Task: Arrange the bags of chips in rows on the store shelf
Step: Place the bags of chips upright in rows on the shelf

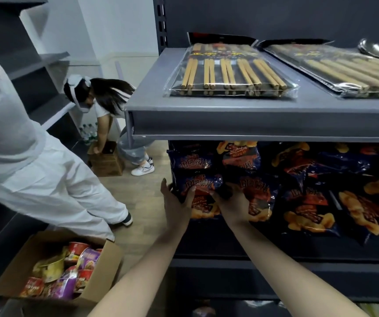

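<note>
Dark blue chip bags with red and orange print lie on the middle shelf [229, 252] of a dark store rack. One bag [203, 191] sits at the shelf's front left corner, and both my hands hold it. My left hand [177, 200] grips its left edge, thumb on the front. My right hand [232, 202] holds its right side, partly over a neighbouring bag [260, 197]. More bags [236, 156] are stacked behind, and others [343, 202] lie loosely to the right.
The shelf above [252, 120] carries packs of chopsticks [229, 72]. An open cardboard box [106, 268] of noodle cups stands on the floor at lower left. Two other people bend over on the left, one at a small box [106, 163]. Grey shelving [35, 65] lines the left wall.
</note>
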A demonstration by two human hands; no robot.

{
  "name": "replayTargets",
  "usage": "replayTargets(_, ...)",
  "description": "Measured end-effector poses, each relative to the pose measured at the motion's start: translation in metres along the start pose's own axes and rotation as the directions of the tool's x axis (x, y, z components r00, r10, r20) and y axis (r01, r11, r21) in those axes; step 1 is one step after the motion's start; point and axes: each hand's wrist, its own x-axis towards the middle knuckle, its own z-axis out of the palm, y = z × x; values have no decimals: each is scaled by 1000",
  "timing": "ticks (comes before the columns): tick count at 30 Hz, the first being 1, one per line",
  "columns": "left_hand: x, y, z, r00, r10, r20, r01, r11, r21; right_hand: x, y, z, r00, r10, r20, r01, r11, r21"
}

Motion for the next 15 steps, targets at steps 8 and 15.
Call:
replayTargets(8, -17, 3, -9, 995, 89, -54, -85, 994, 70, -9, -3, -20, 986, -152, -72, 167, 926, 338)
replayTargets(15, -42, 45, 25, 912, 399, 89, -387, 913, -126, -6, 12, -70, 963, -148, -227, 217, 922, 322)
